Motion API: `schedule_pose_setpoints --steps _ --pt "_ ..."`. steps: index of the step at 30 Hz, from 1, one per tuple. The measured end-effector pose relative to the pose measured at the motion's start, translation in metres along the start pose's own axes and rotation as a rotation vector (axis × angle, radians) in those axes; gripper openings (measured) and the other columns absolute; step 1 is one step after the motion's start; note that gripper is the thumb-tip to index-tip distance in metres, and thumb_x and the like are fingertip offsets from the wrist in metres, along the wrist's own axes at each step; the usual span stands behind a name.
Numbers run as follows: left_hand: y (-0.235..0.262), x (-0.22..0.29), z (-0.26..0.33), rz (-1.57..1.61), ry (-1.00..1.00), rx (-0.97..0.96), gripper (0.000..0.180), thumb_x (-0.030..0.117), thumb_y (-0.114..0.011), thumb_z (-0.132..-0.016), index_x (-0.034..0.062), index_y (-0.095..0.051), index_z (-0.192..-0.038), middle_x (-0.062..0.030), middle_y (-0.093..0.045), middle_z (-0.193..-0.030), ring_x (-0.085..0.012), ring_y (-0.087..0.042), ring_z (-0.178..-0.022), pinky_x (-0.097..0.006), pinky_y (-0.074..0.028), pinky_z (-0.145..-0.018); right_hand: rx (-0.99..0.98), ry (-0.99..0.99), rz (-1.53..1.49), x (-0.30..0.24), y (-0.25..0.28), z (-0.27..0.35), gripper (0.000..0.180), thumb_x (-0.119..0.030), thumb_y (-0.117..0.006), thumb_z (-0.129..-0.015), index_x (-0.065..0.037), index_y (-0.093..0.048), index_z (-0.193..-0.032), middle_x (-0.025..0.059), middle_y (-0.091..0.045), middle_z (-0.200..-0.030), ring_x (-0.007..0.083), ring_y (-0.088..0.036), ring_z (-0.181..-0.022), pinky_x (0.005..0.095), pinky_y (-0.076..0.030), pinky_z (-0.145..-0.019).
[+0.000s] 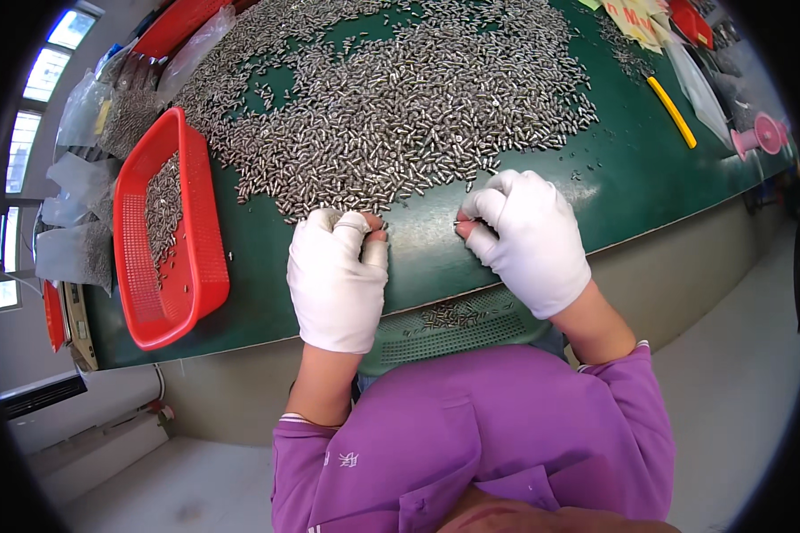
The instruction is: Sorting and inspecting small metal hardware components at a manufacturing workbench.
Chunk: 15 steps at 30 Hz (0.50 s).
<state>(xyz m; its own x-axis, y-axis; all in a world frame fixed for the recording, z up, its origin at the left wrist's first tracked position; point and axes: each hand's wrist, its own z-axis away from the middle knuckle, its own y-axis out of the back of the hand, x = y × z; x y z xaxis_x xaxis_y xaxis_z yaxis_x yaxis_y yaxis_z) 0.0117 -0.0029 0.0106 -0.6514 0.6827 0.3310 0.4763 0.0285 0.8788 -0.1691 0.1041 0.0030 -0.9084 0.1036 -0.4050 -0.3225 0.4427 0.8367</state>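
Observation:
A broad heap of small silvery metal cylinders (418,115) covers much of the green tabletop (427,253). My left hand (336,280), in a white glove with bare thumb and index tips, rests at the heap's near edge. Its fingers are closed in a pinch; a tiny dark spot shows by the tips, too small to name. My right hand (533,240), gloved the same way, is a short way to the right over the tabletop. Thumb and forefinger are pinched there too, and what lies between them is hardly visible.
A red plastic basket (206,222) holding some metal cylinders stands at the left. Below the table's near edge is a green perforated basket (391,346) with more small pieces. A yellow-handled tool (673,111), a pink spool (760,136) and filled plastic bags (76,253) lie toward the sides.

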Motion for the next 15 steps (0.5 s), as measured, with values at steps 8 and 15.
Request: schedule_pose_setpoints --steps 8,15 --pt "0.006 0.001 0.009 0.020 0.075 -0.008 0.017 0.009 -0.077 -0.079 0.0083 -0.069 -0.093 -0.0112 -0.064 -0.101 -0.0324 -0.061 -0.093 -0.044 -0.050 -0.081 -0.003 0.069 0.037 -0.023 -0.016 -0.011 0.014 -0.025 -0.073 -0.081 -0.013 -0.066 -0.083 0.0051 -0.061 -0.087 0.0252 -0.063 -0.085 0.0399 -0.052 -0.075" --pt "0.001 -0.004 0.008 0.040 0.057 -0.010 0.017 0.013 -0.077 -0.079 0.0088 -0.070 -0.095 -0.0117 -0.065 -0.099 -0.0322 -0.062 -0.091 -0.044 -0.051 -0.080 -0.054 0.191 0.027 -0.036 -0.024 -0.022 0.014 -0.023 -0.072 -0.081 -0.011 -0.065 -0.084 0.0066 -0.061 -0.086 0.0264 -0.064 -0.085 0.0398 -0.053 -0.073"
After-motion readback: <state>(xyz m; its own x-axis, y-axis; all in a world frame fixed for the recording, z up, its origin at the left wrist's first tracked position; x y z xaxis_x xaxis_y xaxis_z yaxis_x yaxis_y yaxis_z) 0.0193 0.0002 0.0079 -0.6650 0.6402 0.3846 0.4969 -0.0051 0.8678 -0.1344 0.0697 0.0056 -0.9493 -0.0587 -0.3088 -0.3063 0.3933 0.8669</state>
